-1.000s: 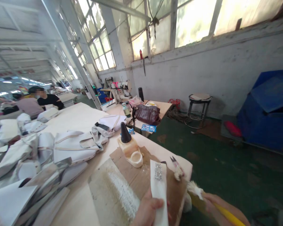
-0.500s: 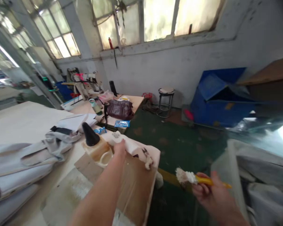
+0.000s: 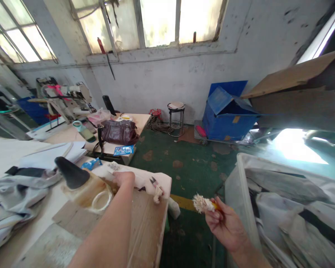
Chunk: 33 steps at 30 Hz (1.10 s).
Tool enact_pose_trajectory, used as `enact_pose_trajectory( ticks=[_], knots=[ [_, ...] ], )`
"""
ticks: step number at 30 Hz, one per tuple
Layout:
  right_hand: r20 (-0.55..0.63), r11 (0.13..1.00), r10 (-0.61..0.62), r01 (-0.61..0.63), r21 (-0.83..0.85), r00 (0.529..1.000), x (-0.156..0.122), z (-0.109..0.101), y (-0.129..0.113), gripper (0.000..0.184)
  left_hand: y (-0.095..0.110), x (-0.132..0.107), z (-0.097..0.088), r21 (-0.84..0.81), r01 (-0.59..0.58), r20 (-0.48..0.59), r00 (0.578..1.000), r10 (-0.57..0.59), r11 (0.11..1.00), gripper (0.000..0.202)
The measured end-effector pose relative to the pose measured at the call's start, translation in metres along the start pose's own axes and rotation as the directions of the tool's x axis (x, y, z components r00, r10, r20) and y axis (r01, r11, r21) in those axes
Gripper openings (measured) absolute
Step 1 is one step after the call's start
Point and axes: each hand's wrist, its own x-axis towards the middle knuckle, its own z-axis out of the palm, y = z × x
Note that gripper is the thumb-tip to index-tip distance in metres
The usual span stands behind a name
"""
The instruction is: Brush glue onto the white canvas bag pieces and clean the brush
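Our right hand (image 3: 222, 221) pinches a yellow-handled brush with shaggy cream bristles (image 3: 202, 203). Our left hand (image 3: 124, 179) reaches over the white counter (image 3: 165, 181) — we can't tell if its fingers pinch.

Rough, matt, fibrous brush head (image 3: 202, 204)
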Motion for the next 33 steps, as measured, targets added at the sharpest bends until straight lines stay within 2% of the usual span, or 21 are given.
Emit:
enact_pose_trajectory(
  ticks=[3,5,7,8,10,13,15,17,19,20,26,33],
  knots=[
    [0.017,1.0,0.008,-0.008,0.001,1.0,0.0,-0.003,0.0,0.01,0.011,-0.016,-0.008,0.04,-0.027,-0.02,0.999,0.028,0.999,0.044],
    [0.021,0.999,0.024,-0.025,0.028,0.999,-0.001,-0.003,0.0,0.011,0.02,-0.033,-0.018,0.032,-0.118,0.011,0.993,0.118,0.993,0.046],
    [0.028,0.997,0.044,-0.046,0.059,0.999,-0.001,-0.002,0.0,0.011,0.027,-0.058,-0.03,-0.011,-0.219,0.112,0.969,0.219,0.976,0.043],
    [0.031,0.996,0.054,-0.056,0.07,0.998,-0.001,-0.002,0.0,0.01,0.027,-0.076,-0.036,-0.049,-0.262,0.192,0.944,0.267,0.964,0.039],
    [0.035,0.994,0.07,-0.073,0.078,0.997,-0.001,-0.001,0.002,0.01,0.022,-0.118,-0.046,-0.144,-0.304,0.388,0.858,0.336,0.942,0.026],
    [0.032,0.995,0.086,-0.088,0.048,0.996,0.001,0.002,0.01,0.009,0.003,-0.185,-0.057,-0.239,-0.227,0.63,0.704,0.328,0.944,0.016],
    [0.019,0.996,0.085,-0.085,0.015,0.996,0.003,0.004,0.017,0.01,-0.009,-0.215,-0.063,-0.297,-0.062,0.731,0.627,0.269,0.953,0.016],
    [-0.004,0.997,0.073,-0.073,-0.024,0.997,0.004,0.007,0.024,0.011,-0.017,-0.228,-0.068,-0.363,0.156,0.782,0.588,0.209,0.919,0.015],
    [-0.02,0.995,0.066,-0.067,-0.072,0.998,0.004,0.009,0.03,0.012,-0.02,-0.228,-0.071,-0.401,0.303,0.795,0.583,0.165,0.864,0.014],
    [-0.022,0.993,0.067,-0.069,-0.095,0.997,0.004,0.01,0.032,0.013,-0.021,-0.226,-0.073,-0.406,0.325,0.79,0.594,0.149,0.854,0.014],
    [-0.003,0.982,0.083,-0.083,-0.17,0.997,0.0,0.011,0.044,0.014,-0.027,-0.223,-0.069,-0.391,0.366,0.789,0.606,0.102,0.844,0.012],
    [-0.043,0.975,0.073,-0.08,-0.208,0.996,-0.005,0.012,0.05,0.017,-0.037,-0.226,-0.061,-0.443,0.329,0.761,0.629,0.156,0.834,0.01]
  ],
)
